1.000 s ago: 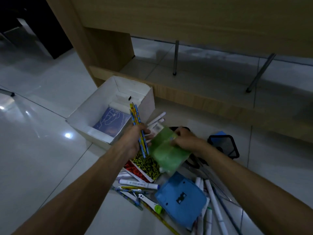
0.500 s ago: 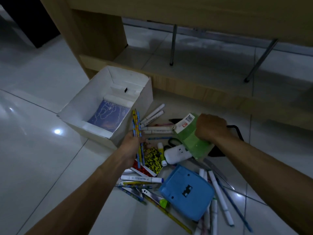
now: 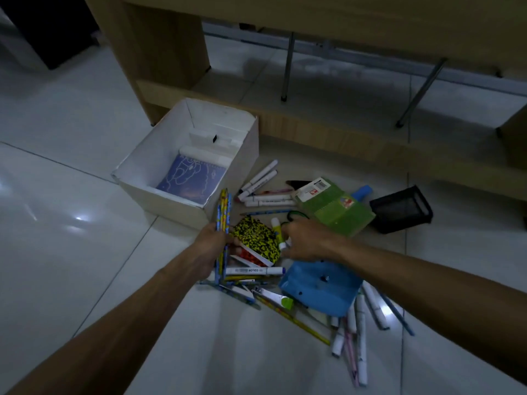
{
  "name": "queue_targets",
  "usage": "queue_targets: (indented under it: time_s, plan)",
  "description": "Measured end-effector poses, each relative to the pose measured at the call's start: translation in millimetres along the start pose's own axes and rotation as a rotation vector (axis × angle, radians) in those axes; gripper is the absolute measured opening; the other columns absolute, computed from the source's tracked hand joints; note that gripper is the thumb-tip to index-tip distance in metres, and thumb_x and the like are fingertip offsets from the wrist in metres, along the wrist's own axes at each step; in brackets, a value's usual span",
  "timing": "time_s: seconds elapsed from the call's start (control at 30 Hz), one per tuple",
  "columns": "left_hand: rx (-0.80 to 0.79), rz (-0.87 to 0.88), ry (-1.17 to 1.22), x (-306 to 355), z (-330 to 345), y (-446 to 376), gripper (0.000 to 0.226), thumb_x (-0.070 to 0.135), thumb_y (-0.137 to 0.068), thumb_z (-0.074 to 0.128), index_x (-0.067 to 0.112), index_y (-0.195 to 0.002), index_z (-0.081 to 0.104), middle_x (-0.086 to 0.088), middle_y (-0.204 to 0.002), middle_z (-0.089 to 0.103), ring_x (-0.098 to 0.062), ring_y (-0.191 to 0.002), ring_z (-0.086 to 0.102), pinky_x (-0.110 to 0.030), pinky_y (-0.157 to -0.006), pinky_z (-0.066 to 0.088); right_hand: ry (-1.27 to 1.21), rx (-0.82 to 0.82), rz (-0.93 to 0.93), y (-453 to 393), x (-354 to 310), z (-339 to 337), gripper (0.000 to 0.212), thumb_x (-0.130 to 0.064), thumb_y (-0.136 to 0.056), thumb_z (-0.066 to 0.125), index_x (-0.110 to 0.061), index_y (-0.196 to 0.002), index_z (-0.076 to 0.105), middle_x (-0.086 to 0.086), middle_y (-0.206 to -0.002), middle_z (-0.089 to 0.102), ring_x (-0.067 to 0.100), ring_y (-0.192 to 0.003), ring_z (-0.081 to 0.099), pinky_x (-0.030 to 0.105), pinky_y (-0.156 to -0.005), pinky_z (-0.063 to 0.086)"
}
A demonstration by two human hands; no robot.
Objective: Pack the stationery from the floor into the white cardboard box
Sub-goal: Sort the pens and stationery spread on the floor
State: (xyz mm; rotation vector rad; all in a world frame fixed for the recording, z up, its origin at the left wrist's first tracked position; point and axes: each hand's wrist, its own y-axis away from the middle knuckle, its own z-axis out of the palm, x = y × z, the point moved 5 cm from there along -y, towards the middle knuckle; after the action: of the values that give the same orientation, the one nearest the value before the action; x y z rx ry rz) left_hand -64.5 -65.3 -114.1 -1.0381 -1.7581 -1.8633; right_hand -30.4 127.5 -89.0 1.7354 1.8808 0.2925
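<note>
The white cardboard box (image 3: 228, 178) sits open on the tiled floor (image 3: 71, 155), just in front of a wooden desk panel (image 3: 171, 52). Inside it a blue notebook (image 3: 191, 181) lies flat against the bottom.

Just right of the box's near corner, the left hand (image 3: 211, 240) grips a bundle of pencils (image 3: 223, 220) with its fingers curled round them; the bundle stands nearly upright, its tips reaching up beside the box wall. The right hand (image 3: 305, 240) is low over the pile, fingers bent toward a white glue stick (image 3: 278, 232); whether it holds anything I cannot tell.

Between the 2 hands lies a yellow-and-black speckled notepad (image 3: 258, 242), overlapping a red patterned one (image 3: 248, 256). Beneath them a white marker (image 3: 253, 271) lies flat, and a blue pouch (image 3: 319, 290) rests just under the right wrist. A green packet (image 3: 336, 209) lies further back, near a black mesh holder (image 3: 402, 209) tipped on its side. Several white markers (image 3: 262, 186) lie grouped beside the box, and more pens (image 3: 359, 337) are scattered toward the near right.
</note>
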Motion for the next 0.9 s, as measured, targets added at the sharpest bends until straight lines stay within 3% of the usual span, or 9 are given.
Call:
queue_targets:
  time_s: [0.1,0.23,0.33,0.47,0.53,0.67,0.8,0.9]
  plan:
    - [0.03,0.005,-0.076,-3,-8,3,0.019,-0.006,-0.089,0.046,0.006,-0.103,0.051,-0.014,-0.073,0.061,-0.028,-0.064,0.061,-0.043,-0.067,0.054,0.071,-0.081,-0.044,11,-18,19,0.047,-0.055,-0.075,0.069,-0.014,-0.096,0.058,0.007,-0.094,0.058,0.024,-0.082,0.058,0.035,-0.065,0.05]
    - [0.005,-0.014,-0.137,-8,-8,11,0.021,-0.009,-0.085,0.047,0.01,-0.088,0.052,-0.012,-0.071,0.061,-0.025,-0.06,0.062,-0.029,-0.053,0.048,0.104,0.112,-0.142,32,-45,27,0.032,-0.04,-0.084,0.062,-0.009,-0.077,0.061,0.008,-0.071,0.058,0.027,-0.068,0.058,0.032,-0.058,0.045]
    - [-0.046,-0.036,-0.141,-16,-3,12,0.022,-0.011,-0.082,0.049,0.009,-0.09,0.053,-0.014,-0.074,0.061,-0.025,-0.061,0.062,-0.029,-0.052,0.05,0.179,0.121,-0.216,46,-65,43,0.022,-0.026,-0.087,0.057,-0.006,-0.081,0.063,0.018,-0.08,0.065,0.033,-0.074,0.064,0.034,-0.06,0.046]
    - [-0.098,-0.06,-0.095,-20,2,15,0.024,-0.011,-0.083,0.051,0.012,-0.091,0.05,-0.011,-0.071,0.059,-0.022,-0.058,0.063,-0.027,-0.046,0.051,0.269,-0.029,-0.214,58,-76,82,0.02,-0.006,-0.092,0.047,0.001,-0.102,0.062,0.023,-0.107,0.063,0.036,-0.096,0.062,0.037,-0.072,0.045]
    - [-0.108,-0.069,-0.097,-20,2,17,0.024,-0.01,-0.084,0.051,0.013,-0.092,0.051,-0.011,-0.072,0.059,-0.021,-0.06,0.064,-0.028,-0.049,0.052,0.357,-0.054,-0.18,60,-80,100,0.025,0.001,-0.093,0.043,0.002,-0.109,0.062,0.022,-0.113,0.062,0.035,-0.102,0.061,0.038,-0.075,0.046]
    - [-0.105,-0.073,-0.067,-20,-5,17,0.023,-0.01,-0.085,0.049,0.013,-0.088,0.051,-0.012,-0.072,0.062,-0.024,-0.064,0.064,-0.039,-0.064,0.057,0.454,-0.053,-0.161,57,-89,114,0.029,0.009,-0.093,0.039,0.003,-0.109,0.063,0.019,-0.11,0.066,0.034,-0.1,0.063,0.035,-0.066,0.038]
    - [-0.08,-0.079,-0.058,-21,-17,19,0.022,-0.007,-0.087,0.048,0.013,-0.097,0.051,-0.016,-0.083,0.065,-0.029,-0.072,0.066,-0.05,-0.078,0.055,0.265,-0.036,-0.046,50,-84,97,0.022,-0.002,-0.09,0.051,-0.001,-0.108,0.063,0.017,-0.112,0.064,0.034,-0.101,0.063,0.036,-0.075,0.047]
    - [-0.08,-0.08,-0.048,-23,-27,19,0.023,-0.005,-0.088,0.047,0.012,-0.103,0.051,-0.016,-0.087,0.066,-0.029,-0.074,0.066,-0.048,-0.079,0.054,0.06,-0.037,0.007,51,-77,62,0.014,-0.022,-0.079,0.064,-0.01,-0.081,0.059,0.009,-0.089,0.061,0.026,-0.087,0.062,0.029,-0.066,0.042]
